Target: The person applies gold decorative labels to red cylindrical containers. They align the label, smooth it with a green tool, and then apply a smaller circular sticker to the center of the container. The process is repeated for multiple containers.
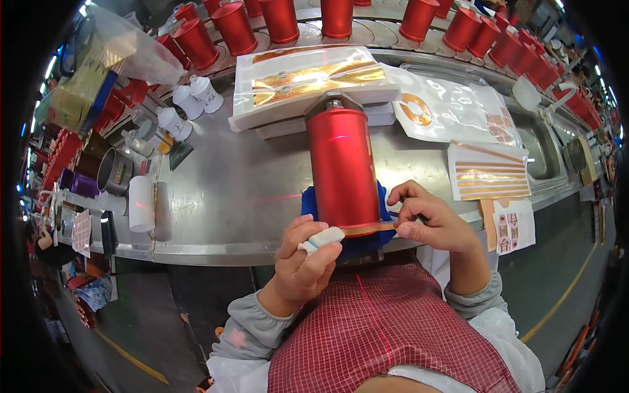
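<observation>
A shiny red bottle (339, 167) lies with its neck pointing away from me and its near end on a blue cloth (363, 243). Along the bottle's near edge runs a thin gold strip (363, 230). Between the thumb and fingers of my right hand (429, 217) is the strip's right end, slightly off the bottle. My left hand (303, 262) grips a folded white cloth (322, 240) at the strip's left end. Behind the bottle, printed gold sheets (314, 78) lie stacked, and a sheet of gold strips (490, 171) rests to the right.
More red bottles (337, 18) stand on the curved conveyor (308, 40) at the back. White bottles (206, 95), a metal pot (114, 171) and a paper roll (141, 203) stand at left. A sink (542, 147) is at right. Sticker sheets (514, 226) overhang the front edge.
</observation>
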A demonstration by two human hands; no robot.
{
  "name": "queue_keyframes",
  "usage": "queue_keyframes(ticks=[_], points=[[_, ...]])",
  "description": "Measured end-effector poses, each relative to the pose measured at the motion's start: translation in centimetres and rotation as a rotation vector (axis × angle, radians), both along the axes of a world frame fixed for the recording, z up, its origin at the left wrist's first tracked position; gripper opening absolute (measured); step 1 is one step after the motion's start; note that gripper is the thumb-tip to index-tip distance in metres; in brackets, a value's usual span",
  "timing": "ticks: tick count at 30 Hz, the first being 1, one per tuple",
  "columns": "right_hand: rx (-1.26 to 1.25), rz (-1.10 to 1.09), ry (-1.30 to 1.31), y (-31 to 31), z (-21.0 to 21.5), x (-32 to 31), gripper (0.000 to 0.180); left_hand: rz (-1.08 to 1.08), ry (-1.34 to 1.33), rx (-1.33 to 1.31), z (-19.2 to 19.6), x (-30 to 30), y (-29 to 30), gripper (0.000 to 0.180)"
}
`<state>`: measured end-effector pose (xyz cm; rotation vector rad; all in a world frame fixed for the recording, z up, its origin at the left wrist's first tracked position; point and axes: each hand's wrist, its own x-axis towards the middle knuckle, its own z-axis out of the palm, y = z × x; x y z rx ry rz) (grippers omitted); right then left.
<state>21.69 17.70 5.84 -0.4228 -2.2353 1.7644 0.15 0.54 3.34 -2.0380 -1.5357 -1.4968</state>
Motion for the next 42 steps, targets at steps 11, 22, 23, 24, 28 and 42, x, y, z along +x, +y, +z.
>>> queue_keyframes(ticks=[11,22,23,24,28,42], points=[[-0.037,-0.02,0.012,0.5,-1.0,0.1,0.022,-0.203,0.31,-0.057,3.2,-0.6,2.0,0.025],[-0.05,0.006,0.0,0.8,0.6,0.8,0.021,-0.075,-0.29,-0.116,-2.2,0.1,2.2,0.051],[-0.068,0.011,0.006,0.8,0.7,1.0,0.021,-0.061,-0.381,-0.096,-3.4,0.3,1.7,0.049],[-0.066,0.0,-0.001,1.0,0.6,1.3,0.02,-0.058,-0.35,-0.115,-3.6,0.3,1.2,0.047],[-0.08,-0.026,-0.009,1.6,0.1,2.6,0.02,-0.056,-0.067,-0.132,-2.1,-0.6,-0.5,0.033],[-0.148,-0.085,0.008,1.8,-1.3,3.0,0.019,-0.246,0.402,-0.104,2.1,-0.1,3.3,0.031]])
